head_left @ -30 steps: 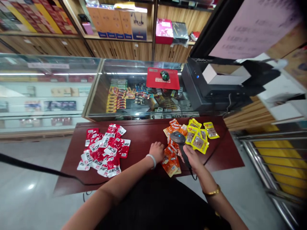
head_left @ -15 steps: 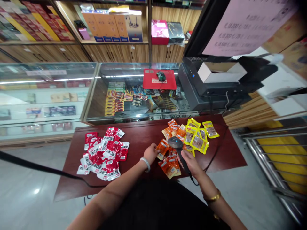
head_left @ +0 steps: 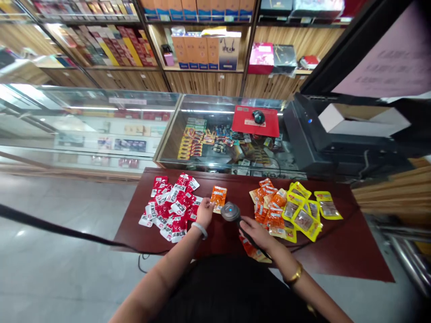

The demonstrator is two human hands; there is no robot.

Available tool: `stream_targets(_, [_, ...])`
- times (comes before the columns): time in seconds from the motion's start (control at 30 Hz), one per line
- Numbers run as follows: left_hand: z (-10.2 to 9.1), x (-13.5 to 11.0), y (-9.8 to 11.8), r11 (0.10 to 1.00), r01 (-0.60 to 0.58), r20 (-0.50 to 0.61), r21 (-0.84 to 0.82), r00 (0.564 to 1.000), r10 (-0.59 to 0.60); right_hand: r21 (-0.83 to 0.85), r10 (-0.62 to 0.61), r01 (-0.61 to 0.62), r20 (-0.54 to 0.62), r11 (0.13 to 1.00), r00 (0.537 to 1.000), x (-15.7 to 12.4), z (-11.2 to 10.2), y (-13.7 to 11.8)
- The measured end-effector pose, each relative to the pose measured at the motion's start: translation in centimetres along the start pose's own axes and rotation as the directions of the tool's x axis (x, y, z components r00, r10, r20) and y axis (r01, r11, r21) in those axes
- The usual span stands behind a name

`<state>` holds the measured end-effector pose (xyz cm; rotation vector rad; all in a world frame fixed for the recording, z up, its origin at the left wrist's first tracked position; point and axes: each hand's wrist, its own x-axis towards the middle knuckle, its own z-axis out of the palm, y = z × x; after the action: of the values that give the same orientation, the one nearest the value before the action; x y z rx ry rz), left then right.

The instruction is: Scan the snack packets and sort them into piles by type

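Observation:
My left hand [head_left: 204, 211] pinches an orange snack packet [head_left: 218, 197] and holds it just above the dark red table [head_left: 330, 258], right of the red packet pile [head_left: 171, 206]. In my right hand [head_left: 256, 232] is a black barcode scanner [head_left: 230, 211], gripped by its handle, its head lit blue and aimed at that packet. The orange packet pile [head_left: 267, 207] and yellow packet pile [head_left: 305, 211] lie to the right of my right hand.
A glass display counter [head_left: 168, 134] full of goods stands behind the table, with a red mouse pad [head_left: 255, 122] and mouse on it. A black register unit [head_left: 336, 143] sits at the right. A black cable [head_left: 60, 231] crosses the floor at the left.
My left hand has lifted one orange packet out of the orange pile and carried it left, toward the red pile. The scanner in my right hand followed it left. The view shifted left.

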<state>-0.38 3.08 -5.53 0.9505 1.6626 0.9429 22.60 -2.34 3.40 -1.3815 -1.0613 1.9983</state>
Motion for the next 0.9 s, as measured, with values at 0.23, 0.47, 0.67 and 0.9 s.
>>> stream_targets(0.23, [-1.9,2.2,0.8,0.979,0.070,-0.098,0.192,0.994,-0.052,-0.033,0.016,-0.014,0.064,0.999,0.998,3.8,1.3,0.5])
stream_targets(0.47, [-3.1,7.8,4.0,0.822,0.187,-0.143,0.538,0.981,-0.130,-0.024,0.013,-0.014,-0.034,1.000,0.999,5.1,0.4,-0.2])
stream_targets(0.67, [-3.5,9.0,4.4,0.741,0.221,-0.133,0.634,0.975,-0.178,0.042,-0.007,0.012,-0.115,0.999,0.993,2.5,-1.3,-0.6])
stream_targets(0.9, [-1.7,5.5,5.8,0.566,-0.091,-0.002,0.820,0.987,0.162,0.148,0.006,0.037,-0.280,0.988,0.960,-1.1,-3.5,0.2])
